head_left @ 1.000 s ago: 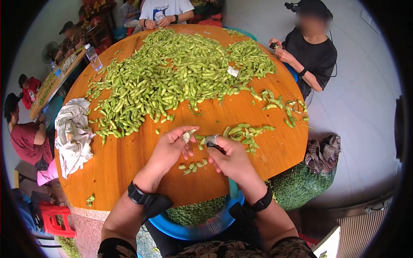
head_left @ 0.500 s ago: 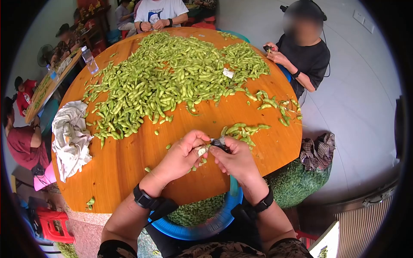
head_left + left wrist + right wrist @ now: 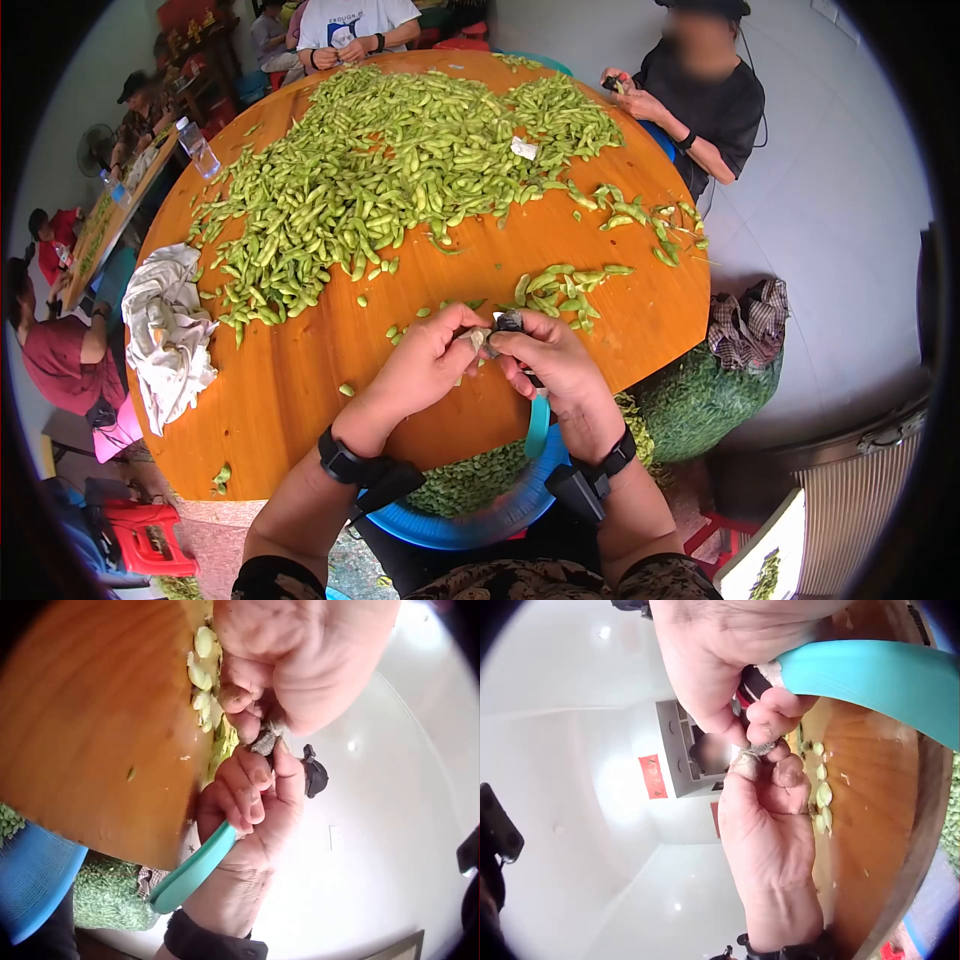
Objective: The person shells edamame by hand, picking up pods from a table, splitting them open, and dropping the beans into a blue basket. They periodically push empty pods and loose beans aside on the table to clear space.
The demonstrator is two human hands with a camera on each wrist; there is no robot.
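Note:
My left hand (image 3: 420,365) and right hand (image 3: 560,365) meet fingertip to fingertip above the near part of the wooden table (image 3: 280,400). The curled right fingers grip a tool with a curved teal handle (image 3: 870,675), which hangs below the palm; its dark front part is mostly hidden. Between both hands sits a small greyish, rough-textured piece (image 3: 265,742), pinched by the left thumb and finger; I cannot tell what it is. A whitish wrap (image 3: 744,765) shows at the left thumb. Shelled green beans (image 3: 823,795) lie beneath the hands, with a small cluster of pods (image 3: 560,290) just beyond.
A large heap of green pods (image 3: 400,160) covers the table's far half. A white cloth (image 3: 168,335) lies at the left edge. Below the near edge is a blue basin (image 3: 440,530) of beans; a full green sack (image 3: 710,400) stands right. A person (image 3: 700,100) sits across at the right.
My hands were apart a second ago, with the left thumb raised; they have come together at the fingertips. The teal handle has swung further out below my right hand.

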